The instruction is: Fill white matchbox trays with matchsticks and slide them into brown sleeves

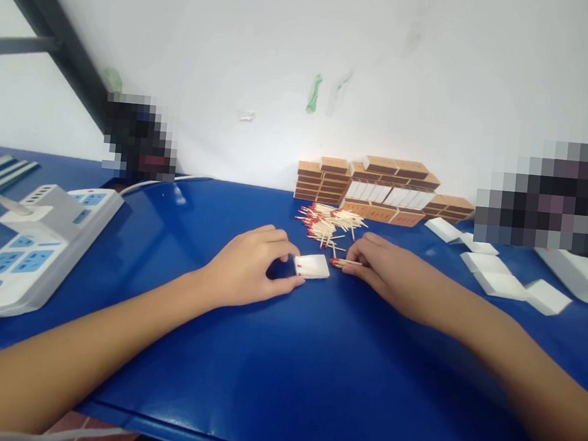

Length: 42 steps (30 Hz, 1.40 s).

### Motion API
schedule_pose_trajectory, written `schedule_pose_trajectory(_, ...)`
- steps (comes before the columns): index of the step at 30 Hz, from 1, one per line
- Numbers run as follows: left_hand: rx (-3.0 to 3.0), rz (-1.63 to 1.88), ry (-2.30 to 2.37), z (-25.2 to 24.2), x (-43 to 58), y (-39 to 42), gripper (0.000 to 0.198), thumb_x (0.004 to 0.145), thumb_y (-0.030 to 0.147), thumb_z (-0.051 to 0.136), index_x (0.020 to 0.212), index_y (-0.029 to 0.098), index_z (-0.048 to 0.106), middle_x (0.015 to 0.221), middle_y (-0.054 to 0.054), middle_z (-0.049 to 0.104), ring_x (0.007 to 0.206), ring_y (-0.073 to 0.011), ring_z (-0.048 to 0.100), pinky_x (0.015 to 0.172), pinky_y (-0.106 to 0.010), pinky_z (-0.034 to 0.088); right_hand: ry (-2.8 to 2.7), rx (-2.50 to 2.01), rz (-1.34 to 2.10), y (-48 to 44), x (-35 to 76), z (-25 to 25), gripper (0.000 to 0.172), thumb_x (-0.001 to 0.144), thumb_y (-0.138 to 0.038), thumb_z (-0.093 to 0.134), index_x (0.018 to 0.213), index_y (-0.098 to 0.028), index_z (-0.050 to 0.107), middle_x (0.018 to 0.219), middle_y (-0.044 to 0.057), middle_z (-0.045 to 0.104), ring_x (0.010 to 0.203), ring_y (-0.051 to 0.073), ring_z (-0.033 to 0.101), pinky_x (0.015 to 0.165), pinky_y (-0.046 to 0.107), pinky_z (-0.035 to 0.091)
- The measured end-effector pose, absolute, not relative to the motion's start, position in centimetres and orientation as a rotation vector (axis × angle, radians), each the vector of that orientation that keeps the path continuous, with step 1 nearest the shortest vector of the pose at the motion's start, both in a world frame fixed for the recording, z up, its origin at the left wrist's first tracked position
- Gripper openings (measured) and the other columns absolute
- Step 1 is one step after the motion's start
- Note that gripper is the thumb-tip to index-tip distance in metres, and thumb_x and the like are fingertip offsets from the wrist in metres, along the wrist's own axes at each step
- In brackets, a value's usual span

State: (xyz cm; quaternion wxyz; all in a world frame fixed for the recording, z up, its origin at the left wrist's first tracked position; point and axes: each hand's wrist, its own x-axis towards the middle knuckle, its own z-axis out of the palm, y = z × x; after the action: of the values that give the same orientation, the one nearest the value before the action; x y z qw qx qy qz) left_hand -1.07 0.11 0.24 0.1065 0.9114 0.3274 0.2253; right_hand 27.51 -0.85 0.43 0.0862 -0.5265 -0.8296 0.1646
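Note:
Between the thumb and fingers of my left hand (254, 265) is a small white matchbox tray (315, 265), lying on the blue table. A match or two with red heads show inside it. My right hand (382, 266), just right of the tray, pinches several matches (344, 262), their red heads pointing left. How many it holds I cannot tell. Behind both hands lies a loose pile of matches (327, 222), with a few strays at its near side.
Stacked matchboxes (384, 187) stand against the wall behind the pile. Folded white paper pieces (500, 276) lie on the right, near a white tray-like object (582, 276). A power strip (39, 246) with a plugged-in cable sits on the left of the blue table (260, 368).

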Motion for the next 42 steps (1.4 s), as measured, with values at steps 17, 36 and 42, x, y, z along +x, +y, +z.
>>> schedule_pose_trajectory(17,2.7,0.671,0.924,0.1,-0.9,0.0,0.026,0.092,0.037,0.072,0.109,0.018,0.073,0.091,-0.004,0.068,0.087,-0.0197,0.061,0.08,-0.034,0.05,-2.426,-1.363,0.31,-1.8,26.0,1.5,0.019,0.106,-0.034,0.047,0.096,-0.022,0.057,0.101,0.006,0.062,0.08,0.019,0.062,0.071,0.032,0.047)
schedule_pose_trajectory(36,2.697,0.67,0.851,0.2,-0.6,-0.5,0.024,0.093,0.036,0.071,0.109,0.017,0.072,0.092,-0.005,0.068,0.088,-0.0203,0.062,0.081,-0.034,0.052,-2.509,-1.276,0.322,-3.0,23.4,1.0,0.011,0.104,-0.025,0.054,0.095,-0.021,0.059,0.1,0.007,0.066,0.083,0.021,0.065,0.069,0.032,0.049)
schedule_pose_trajectory(42,2.697,0.676,0.848,0.1,-0.6,-0.5,0.026,0.093,0.038,0.072,0.108,0.017,0.072,0.094,-0.005,0.069,0.088,-0.0199,0.062,0.081,-0.034,0.052,-2.502,-1.241,0.35,-2.3,25.0,1.2,0.01,0.103,-0.029,0.056,0.106,-0.022,0.064,0.109,0.007,0.066,0.087,0.021,0.066,0.073,0.032,0.047)
